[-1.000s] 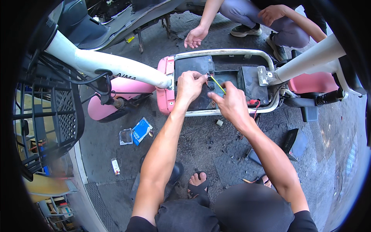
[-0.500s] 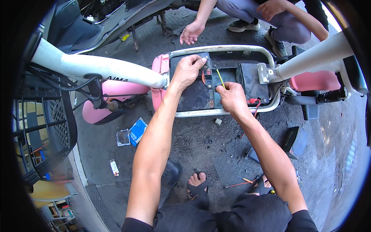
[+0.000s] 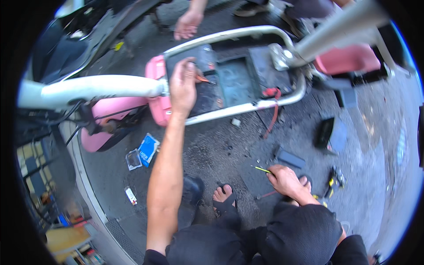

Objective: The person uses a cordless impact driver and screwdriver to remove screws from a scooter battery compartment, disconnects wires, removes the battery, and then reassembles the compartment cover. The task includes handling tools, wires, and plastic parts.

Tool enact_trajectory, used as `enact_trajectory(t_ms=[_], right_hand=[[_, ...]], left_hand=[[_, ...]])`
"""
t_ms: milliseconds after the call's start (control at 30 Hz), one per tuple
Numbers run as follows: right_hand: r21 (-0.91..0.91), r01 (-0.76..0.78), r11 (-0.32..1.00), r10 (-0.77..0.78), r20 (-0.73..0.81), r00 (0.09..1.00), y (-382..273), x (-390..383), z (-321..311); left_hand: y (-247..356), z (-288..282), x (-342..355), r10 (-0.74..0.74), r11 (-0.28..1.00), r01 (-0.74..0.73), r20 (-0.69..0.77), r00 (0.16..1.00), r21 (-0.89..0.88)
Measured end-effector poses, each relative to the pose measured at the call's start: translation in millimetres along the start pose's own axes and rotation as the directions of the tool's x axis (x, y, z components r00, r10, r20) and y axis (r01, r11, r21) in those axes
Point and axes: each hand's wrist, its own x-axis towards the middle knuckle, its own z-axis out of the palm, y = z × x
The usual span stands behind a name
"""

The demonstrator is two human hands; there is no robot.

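Note:
My left hand is closed at the left battery in the scooter's frame, next to a short orange wire; what its fingers hold is hidden and blurred. My right hand is low, near my right foot, closed on a thin yellow screwdriver pointing left. An empty tray section lies between the batteries, and a red lead hangs over the white tube. Dark pieces and yellow-and-black tools lie beside my right hand.
A co-worker's open hand hangs beyond the batteries. A scooter body is behind; a pink fender is at left. Blue packet, clear case and black cover lie on the ground.
My right hand has withdrawn with the screwdriver from the batteries down toward my right foot. My left hand stays at the left battery. The view has shifted and blurred.

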Motion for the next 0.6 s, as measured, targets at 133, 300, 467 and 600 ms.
enact_trajectory(t_ms=[133, 300, 467, 600], right_hand=[[-0.193, 0.075, 0.978, -0.131, -0.297, 0.946, 69, -79, 46], [-0.014, -0.719, 0.695, 0.384, -0.838, 0.388, 187, -175, 44], [0.750, -0.628, 0.206, 0.964, -0.268, -0.004, 260, -232, 15], [0.795, -0.511, 0.327, 0.939, -0.214, 0.268, 269, -215, 21]], left_hand=[[3, -6, -10, 0.028, 0.996, -0.013, 0.171, 0.985, -0.086], [3, -12, -19, -0.050, 0.993, 0.063, 0.127, 0.991, -0.097], [3, -12, -19, -0.050, 0.987, 0.065, 0.105, 0.993, -0.148], [7, -10, -25, -0.060, 0.976, 0.075, 0.077, 0.995, -0.203]])
